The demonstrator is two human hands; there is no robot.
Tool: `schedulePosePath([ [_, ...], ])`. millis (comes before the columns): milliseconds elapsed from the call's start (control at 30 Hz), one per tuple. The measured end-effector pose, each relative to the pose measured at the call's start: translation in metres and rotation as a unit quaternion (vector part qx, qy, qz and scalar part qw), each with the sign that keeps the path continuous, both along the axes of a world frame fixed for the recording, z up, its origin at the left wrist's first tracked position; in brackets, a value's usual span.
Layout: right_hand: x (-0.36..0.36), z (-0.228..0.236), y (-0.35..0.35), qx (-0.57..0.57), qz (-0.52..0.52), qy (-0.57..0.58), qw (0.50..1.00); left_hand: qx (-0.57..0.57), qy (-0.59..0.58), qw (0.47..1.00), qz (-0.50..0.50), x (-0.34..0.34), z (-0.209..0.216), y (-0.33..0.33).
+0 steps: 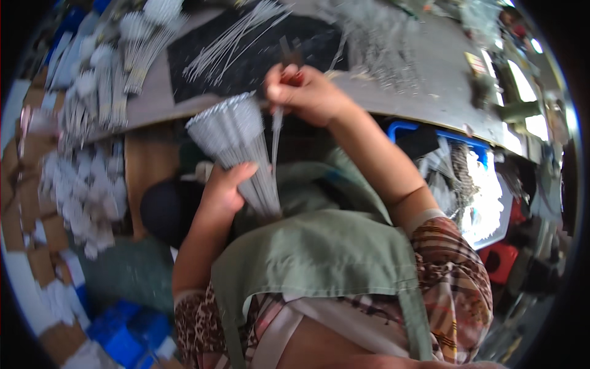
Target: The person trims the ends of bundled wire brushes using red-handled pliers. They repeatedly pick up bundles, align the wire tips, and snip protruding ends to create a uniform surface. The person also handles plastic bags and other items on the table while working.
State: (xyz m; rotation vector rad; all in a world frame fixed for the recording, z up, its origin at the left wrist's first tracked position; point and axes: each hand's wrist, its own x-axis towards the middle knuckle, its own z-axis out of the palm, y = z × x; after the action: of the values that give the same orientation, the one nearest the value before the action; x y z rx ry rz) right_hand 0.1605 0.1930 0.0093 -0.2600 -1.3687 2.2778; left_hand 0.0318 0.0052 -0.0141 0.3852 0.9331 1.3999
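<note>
My left hand [228, 184] is wrapped round a fanned bundle of thin wire-stemmed pieces [227, 126]. Their pale, thicker ends spread upward, and the narrow stems run down toward my apron. Up and to the right, at the table's near edge, my right hand [304, 95] is closed on a small red-handled tool [292, 75]. Its two dark tips point away from me, and blur hides its exact kind. One or a few pale stems [276, 138] hang below that hand beside the bundle; whether the fingers also pinch them is unclear.
Loose wire stems [230, 40] lie on a black mat [184, 77] on the grey table [393, 101]. More bundles [144, 46] stand at the far left, with a tangled wire heap [381, 43] at the back. A blue-rimmed bin [396, 126] sits to the right, cartons [31, 184] to the left.
</note>
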Motion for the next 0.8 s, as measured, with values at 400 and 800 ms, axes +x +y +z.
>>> schedulePosePath([
  [400,-0.018,0.001,-0.004,0.003,0.014,-0.042,0.999,0.011,-0.027,1.000,0.007,-0.007,-0.006,-0.001],
  [800,-0.020,-0.004,0.000,-0.010,0.059,0.002,0.998,0.001,-0.017,1.000,0.009,-0.003,-0.006,0.004],
])
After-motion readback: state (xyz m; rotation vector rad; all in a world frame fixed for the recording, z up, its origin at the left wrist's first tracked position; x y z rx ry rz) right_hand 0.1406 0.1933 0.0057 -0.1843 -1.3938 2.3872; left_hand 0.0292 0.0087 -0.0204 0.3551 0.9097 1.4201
